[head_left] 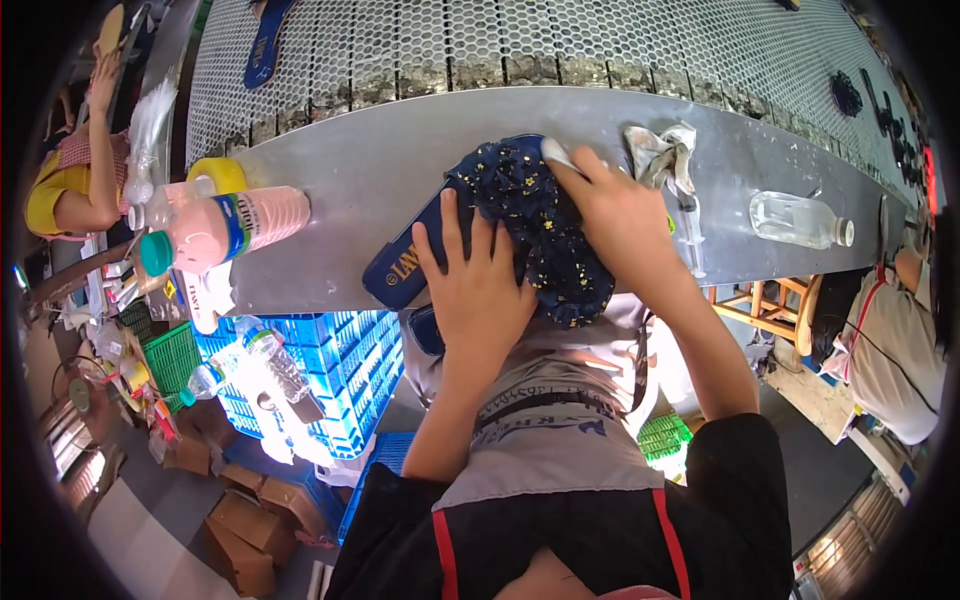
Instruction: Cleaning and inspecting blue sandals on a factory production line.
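metal bench (380,170) (mesh belt (600,50) behind) | both hands' fingers (470,255) flat, released, on slipper (530,220)

Left hand (478,285) flat, fingers spread; right hand (622,215) curled, both forearms extended.

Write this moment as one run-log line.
left hand: flat on dark blue slipper sole | right hand: pressing navy gold-speckled fabric upper | surface: grey metal bench

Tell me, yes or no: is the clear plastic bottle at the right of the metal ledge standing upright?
No: the clear plastic bottle lies on its side on the metal ledge, away from both hands.
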The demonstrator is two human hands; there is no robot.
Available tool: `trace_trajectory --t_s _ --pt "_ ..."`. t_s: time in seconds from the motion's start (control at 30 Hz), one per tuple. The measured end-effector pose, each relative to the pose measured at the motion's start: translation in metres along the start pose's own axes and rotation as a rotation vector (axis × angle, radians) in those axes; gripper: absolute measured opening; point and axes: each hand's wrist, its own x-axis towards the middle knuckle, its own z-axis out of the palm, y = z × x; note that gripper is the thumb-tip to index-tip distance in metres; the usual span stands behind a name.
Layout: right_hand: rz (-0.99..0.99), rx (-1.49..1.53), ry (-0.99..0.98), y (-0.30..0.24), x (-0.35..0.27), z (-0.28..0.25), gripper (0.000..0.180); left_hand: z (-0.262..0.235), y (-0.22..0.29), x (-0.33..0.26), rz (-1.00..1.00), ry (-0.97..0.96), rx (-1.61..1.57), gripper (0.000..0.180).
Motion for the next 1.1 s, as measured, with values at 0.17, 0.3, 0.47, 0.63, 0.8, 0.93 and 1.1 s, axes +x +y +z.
trace_trajectory --t_s 0.17,0.3,0.47,0.63,0.8,0.93,1.1 --pt "0.053 0.028 0.000 0.007 0.005 0.002 0.048 0.002 0.003 0.002 0.026 0.008 -0.021 0.057" --pt "0.060 0.040 0.043 -0.003 -0.015 0.001 0.045 0.001 0.003 -0.005 0.022 0.015 -0.038 0.055" --pt "0.055 0.092 0.014 0.003 0.001 -0.001 0.041 0.000 0.000 -0.004 0.068 0.025 0.001 0.054" --pt "0.113 0.084 -0.002 -0.012 -0.035 0.002 0.037 -0.004 -0.026 0.000 0.205 0.031 0.009 0.056" --pt "0.107 0.027 0.079 -0.005 -0.012 0.010 0.036 -0.003 -0.031 0.003 0.245 0.026 0.009 0.058" --pt "0.144 0.116 0.080 -0.012 -0.024 0.009 0.039 -0.009 -0.029 0.001 0.213 -0.001 0.031 0.060" --pt "0.127 0.060 0.113 -0.009 -0.016 0.010 0.034 -0.004 -0.028 0.002 0.216 0.012 0.023 0.061"
